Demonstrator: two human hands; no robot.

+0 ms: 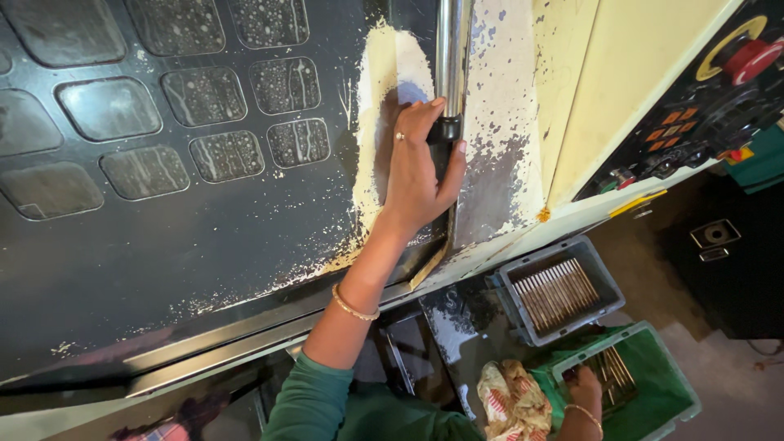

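My left hand [418, 167] is closed around the lower end of a vertical metal bar handle [449, 49] on a dark machine door [204, 237] with worn, flaking cream paint. It wears a ring, a bangle and a green sleeve. My right hand [584, 390] is low at the bottom right, resting on thin metal rods [614, 371] inside a green crate [679, 390]. Its fingers are partly hidden, so its grip is unclear. A patterned cloth [510, 400] lies bunched just left of that hand.
A grey crate [523, 317] with several metal rods laid side by side stands beside the green one. A black control panel [694, 122] with a red round button [753, 57] and orange keys sits at the upper right. Rounded window panels [204, 94] fill the door's upper left.
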